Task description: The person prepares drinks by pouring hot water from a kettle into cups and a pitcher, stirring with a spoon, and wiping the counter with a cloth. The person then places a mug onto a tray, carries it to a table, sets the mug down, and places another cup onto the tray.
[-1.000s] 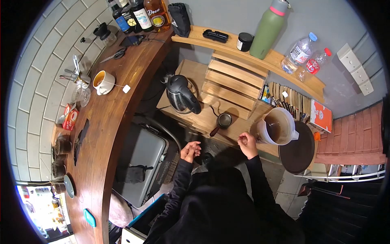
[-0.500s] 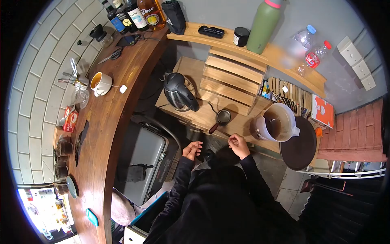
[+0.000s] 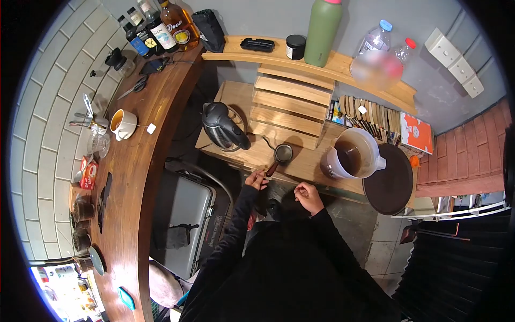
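My left hand (image 3: 256,180) reaches to the end of the dark wooden handle of a small round metal strainer-like cup (image 3: 284,153); its fingers are partly apart, and a firm hold does not show. The cup lies on the wooden table, with a thin curved piece sticking out on its left. My right hand (image 3: 309,198) hovers just in front of the table edge, fingers curled in, with nothing visible in them. A translucent plastic pitcher (image 3: 370,153) with brown liquid stands to the right of the cup. On the left is a black electric kettle (image 3: 219,123).
A slatted wooden stand (image 3: 292,104) rises behind the cup. Right of the pitcher is a round dark tray (image 3: 389,185). The brown counter (image 3: 129,214) on my left holds a teabag mug (image 3: 124,126) and scissors (image 3: 137,86). A grey case (image 3: 188,214) stands below it.
My left hand has moved forward to the handle of the cup. The right hand has shifted slightly and its fingers are more curled. The view has moved a little; the cup stays put.
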### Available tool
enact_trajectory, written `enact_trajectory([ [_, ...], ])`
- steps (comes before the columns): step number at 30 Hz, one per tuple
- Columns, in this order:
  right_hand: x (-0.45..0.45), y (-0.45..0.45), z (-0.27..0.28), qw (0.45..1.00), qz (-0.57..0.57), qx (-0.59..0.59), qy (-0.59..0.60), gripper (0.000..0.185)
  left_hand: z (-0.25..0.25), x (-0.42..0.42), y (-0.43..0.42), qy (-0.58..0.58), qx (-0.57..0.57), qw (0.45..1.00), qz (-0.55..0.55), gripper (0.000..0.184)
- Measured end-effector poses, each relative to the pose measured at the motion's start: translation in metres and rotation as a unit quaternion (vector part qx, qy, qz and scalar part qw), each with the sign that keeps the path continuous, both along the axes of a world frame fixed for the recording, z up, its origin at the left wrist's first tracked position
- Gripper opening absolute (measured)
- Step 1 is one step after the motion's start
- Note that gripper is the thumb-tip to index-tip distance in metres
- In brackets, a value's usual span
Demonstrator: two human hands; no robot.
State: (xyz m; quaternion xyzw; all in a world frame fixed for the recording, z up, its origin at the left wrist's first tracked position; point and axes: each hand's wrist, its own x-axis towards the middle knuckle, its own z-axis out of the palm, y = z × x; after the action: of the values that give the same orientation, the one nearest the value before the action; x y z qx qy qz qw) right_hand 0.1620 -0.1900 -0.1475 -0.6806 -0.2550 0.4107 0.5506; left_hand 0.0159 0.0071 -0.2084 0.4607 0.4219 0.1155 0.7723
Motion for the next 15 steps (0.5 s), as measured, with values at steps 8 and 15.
enact_trajectory([
  [8, 0.011, -0.005, 0.002, 0.999, -0.021, -0.032, 0.004, 0.005, -0.011, 0.046, -0.006, 0.084, 0.068, 0.992, -0.070, 0.042],
  [15, 0.011, 0.007, 0.005, 0.999, -0.021, -0.032, 0.018, 0.007, -0.021, 0.049, -0.019, 0.036, 0.080, 0.996, -0.031, 0.040],
])
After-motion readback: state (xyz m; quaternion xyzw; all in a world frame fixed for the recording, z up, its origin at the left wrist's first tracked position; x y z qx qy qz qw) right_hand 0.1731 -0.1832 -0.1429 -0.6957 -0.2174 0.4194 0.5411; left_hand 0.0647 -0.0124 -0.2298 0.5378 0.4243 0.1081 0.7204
